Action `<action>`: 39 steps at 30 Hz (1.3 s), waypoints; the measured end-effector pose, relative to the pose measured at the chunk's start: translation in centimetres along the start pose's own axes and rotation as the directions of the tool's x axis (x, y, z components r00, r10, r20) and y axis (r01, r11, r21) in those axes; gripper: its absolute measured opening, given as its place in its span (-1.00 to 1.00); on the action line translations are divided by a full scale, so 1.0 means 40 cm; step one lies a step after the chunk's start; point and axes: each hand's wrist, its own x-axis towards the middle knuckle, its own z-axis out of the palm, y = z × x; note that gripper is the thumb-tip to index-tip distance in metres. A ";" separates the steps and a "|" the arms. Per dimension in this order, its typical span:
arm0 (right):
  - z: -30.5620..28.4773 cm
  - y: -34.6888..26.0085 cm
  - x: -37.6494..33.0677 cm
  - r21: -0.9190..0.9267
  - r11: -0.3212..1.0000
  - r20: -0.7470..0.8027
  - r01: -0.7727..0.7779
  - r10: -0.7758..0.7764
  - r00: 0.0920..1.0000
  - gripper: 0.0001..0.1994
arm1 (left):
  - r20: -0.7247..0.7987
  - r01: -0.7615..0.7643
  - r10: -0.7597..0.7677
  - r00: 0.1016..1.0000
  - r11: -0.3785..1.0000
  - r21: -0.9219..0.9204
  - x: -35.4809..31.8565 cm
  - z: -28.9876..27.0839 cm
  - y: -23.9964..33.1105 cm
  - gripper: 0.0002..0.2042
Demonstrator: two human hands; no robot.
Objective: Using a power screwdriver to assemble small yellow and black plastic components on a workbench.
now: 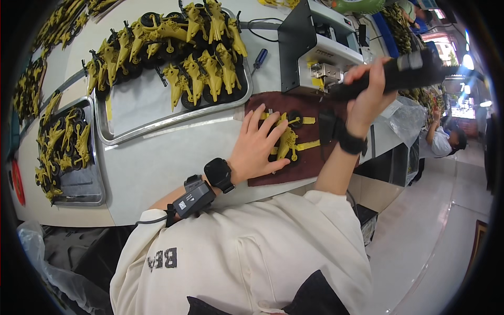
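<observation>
A yellow toy motorcycle [287,143] with black wheels lies on a dark red cloth [262,175]. My left hand [258,142] rests flat over its left side, fingers spread, the thumb by its near end. Yellow strips [308,145] run across the cloth beside the toy. My right hand [371,97] is raised to the right, wrapped round a long black electric screwdriver [391,76], partly blurred. The tool's lower end points at the front of a black and silver screw feeder [302,58], and its exact tip cannot be made out.
A large metal tray [173,128] at the far left holds several yellow toy motorcycles [212,76]. A smaller tray [100,178] with more stands at the left. A blue-handled screwdriver [259,59] lies by the feeder. Plastic bags [404,121] and another person [441,140] are at the right.
</observation>
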 end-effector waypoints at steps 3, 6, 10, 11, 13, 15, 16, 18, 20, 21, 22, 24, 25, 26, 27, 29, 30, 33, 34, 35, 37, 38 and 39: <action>-0.036 -0.038 -0.133 0.140 0.989 0.103 -0.057 0.042 0.994 -0.52 | 0.016 0.009 -0.009 1.000 0.999 -0.035 -0.008 0.004 -0.003 -0.21; -0.037 -0.088 -0.241 0.133 0.991 0.114 -0.028 0.012 0.993 -0.29 | 0.021 0.022 -0.021 1.000 0.999 -0.040 -0.009 0.004 -0.003 -0.19; -0.049 -0.113 -0.312 0.086 0.996 0.087 0.005 -0.012 0.996 -0.16 | 0.030 0.004 -0.004 1.000 1.000 0.013 -0.011 0.005 -0.002 -0.18; -0.058 -0.109 -0.323 0.080 0.997 0.073 0.012 -0.017 0.997 -0.19 | 0.038 0.002 -0.003 0.999 1.000 0.020 -0.013 0.007 0.000 -0.18; -0.067 -0.113 -0.334 0.067 0.998 0.064 0.002 -0.007 0.998 -0.23 | 0.044 -0.001 0.000 0.999 0.999 0.037 -0.011 0.005 0.002 -0.19; -0.073 -0.113 -0.338 0.064 0.998 0.058 -0.006 0.003 0.998 -0.28 | 0.047 -0.001 -0.001 0.999 0.999 0.032 -0.012 0.006 0.004 -0.19; -0.075 -0.111 -0.339 0.067 0.998 0.056 -0.010 0.006 0.998 -0.30 | 0.048 0.000 -0.001 0.999 1.000 0.030 -0.012 0.007 0.004 -0.20; -0.077 -0.099 -0.344 0.061 0.997 0.056 -0.036 0.032 0.998 -0.35 | 0.051 0.000 -0.001 0.999 0.999 0.032 -0.012 0.006 0.004 -0.20; -0.076 -0.074 -0.350 0.042 0.996 0.060 -0.080 0.078 0.995 -0.40 | 0.052 -0.003 0.001 0.999 0.999 0.033 -0.010 0.005 0.003 -0.20; -0.076 -0.070 -0.348 0.052 0.994 0.063 -0.094 0.091 0.994 -0.43 | 0.053 -0.001 0.000 0.999 0.999 0.033 -0.009 0.005 0.003 -0.20; -0.077 -0.067 -0.345 0.062 0.992 0.067 -0.108 0.103 0.992 -0.46 | 0.053 0.000 -0.002 0.999 0.999 0.032 -0.010 0.005 0.004 -0.20; -0.082 -0.061 -0.347 0.086 0.991 0.098 -0.107 0.098 0.990 -0.54 | 0.056 -0.001 -0.001 0.998 0.999 0.032 -0.013 0.006 0.006 -0.19; -0.081 -0.060 -0.350 0.086 0.991 0.106 -0.101 0.091 0.990 -0.54 | 0.057 -0.002 0.000 0.998 0.999 0.033 -0.013 0.006 0.005 -0.19; -0.078 -0.058 -0.353 0.085 0.992 0.114 -0.094 0.084 0.990 -0.55 | 0.054 -0.002 0.000 0.999 0.999 0.037 -0.013 0.005 0.004 -0.19; -0.077 -0.058 -0.355 0.082 0.993 0.121 -0.088 0.078 0.990 -0.55 | 0.053 -0.002 0.000 0.999 0.999 0.039 -0.013 0.005 0.003 -0.20; -0.078 -0.060 -0.357 0.066 0.994 0.157 -0.089 0.078 0.985 -0.58 | 0.061 -0.002 0.000 0.998 0.999 0.041 -0.013 0.007 0.003 -0.20; -0.079 -0.058 -0.353 0.031 0.996 0.179 -0.078 0.072 0.981 -0.58 | 0.067 -0.005 0.002 0.998 0.999 0.047 -0.008 0.004 0.002 -0.20; -0.096 -0.064 -0.342 0.019 0.997 0.236 -0.080 0.074 0.969 -0.51 | 0.083 0.003 -0.007 0.997 0.998 0.055 -0.015 0.007 0.006 -0.20; -0.094 -0.071 -0.315 0.010 0.999 0.181 -0.053 0.050 0.982 -0.49 | 0.085 0.007 -0.011 0.996 0.998 0.056 -0.014 0.009 0.006 -0.20; -0.085 -0.084 -0.279 0.000 1.000 0.126 -0.027 0.027 0.992 -0.47 | 0.079 0.002 -0.007 0.997 0.998 0.066 -0.006 0.007 0.002 -0.20; -0.053 -0.107 -0.177 0.088 0.987 -0.027 0.136 -0.134 0.991 -0.48 | 0.082 0.000 -0.006 0.997 0.997 0.078 -0.008 0.004 0.007 -0.19; -0.040 -0.101 -0.129 0.083 0.981 -0.065 0.176 -0.170 0.983 -0.46 | 0.087 0.007 -0.014 0.996 0.996 0.084 -0.011 0.001 0.004 -0.18; -0.032 -0.093 -0.084 0.065 0.973 -0.111 0.220 -0.212 0.971 -0.45 | 0.098 0.002 -0.010 0.995 0.997 0.082 -0.010 0.001 0.001 -0.18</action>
